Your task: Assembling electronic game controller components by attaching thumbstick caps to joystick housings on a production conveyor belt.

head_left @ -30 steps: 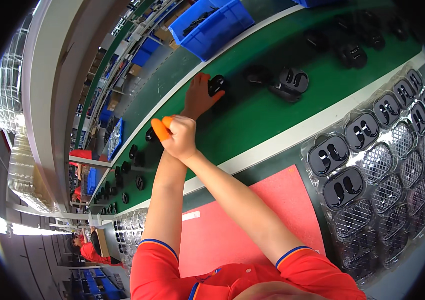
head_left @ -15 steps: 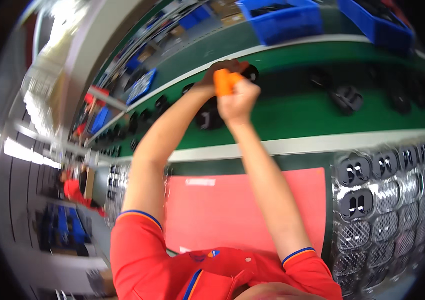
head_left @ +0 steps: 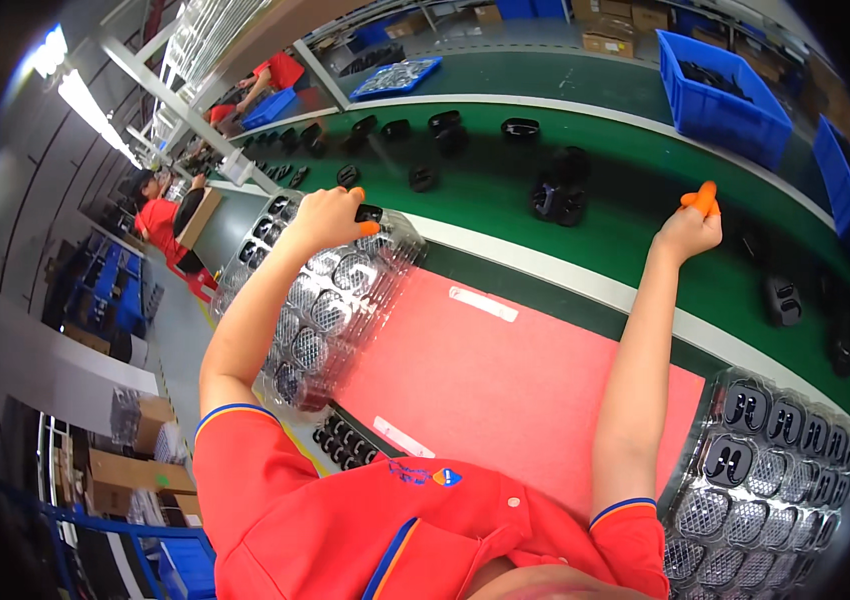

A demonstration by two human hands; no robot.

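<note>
My left hand, with orange covers on its thumb and a finger, is over the far end of a clear plastic tray. Its covered tips close on either side of a small black plastic part at the tray's corner. Out to the right, my right hand is raised over the green belt. Its orange-covered fingertips are drawn together, and nothing shows in them. On the belt between my hands stands a cluster of dark parts.
A red mat lies before me, with a second clear tray of black parts at its right. More black parts dot the belt. Beyond it stand a blue bin and a blue tray. A person in red is at far left.
My hands were together over the belt and have come apart, left to the tray, right outward. The view has turned, showing more of the left tray.
</note>
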